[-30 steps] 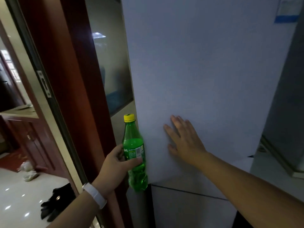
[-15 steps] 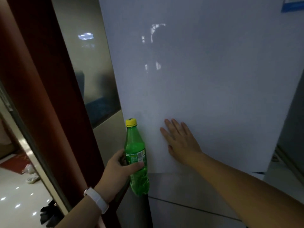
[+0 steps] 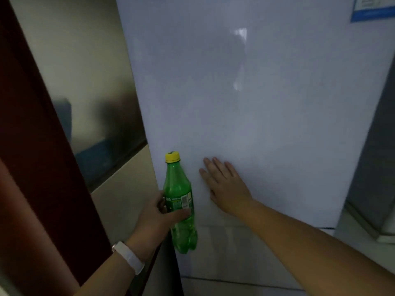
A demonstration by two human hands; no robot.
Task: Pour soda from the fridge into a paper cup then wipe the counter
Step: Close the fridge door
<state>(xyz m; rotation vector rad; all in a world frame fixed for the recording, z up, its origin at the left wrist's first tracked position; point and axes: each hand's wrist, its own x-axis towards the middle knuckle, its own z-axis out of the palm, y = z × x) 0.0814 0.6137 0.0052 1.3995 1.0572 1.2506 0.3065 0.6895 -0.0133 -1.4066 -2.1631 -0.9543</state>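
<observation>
Fridge door [image 3: 256, 103] is closing flush since a second ago; right hand [image 3: 224, 186] is pressing it, fingers spread. Left hand [image 3: 158, 216] is gripping bottle [image 3: 177, 184] beside the door; pouring is likely coming next.

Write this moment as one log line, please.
left hand: grips green soda bottle, capped | right hand: flat on fridge door | pouring: not started

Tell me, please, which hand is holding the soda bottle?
The left hand, wearing a white wristband, grips the green bottle; the right hand only rests flat on the fridge door.
</observation>
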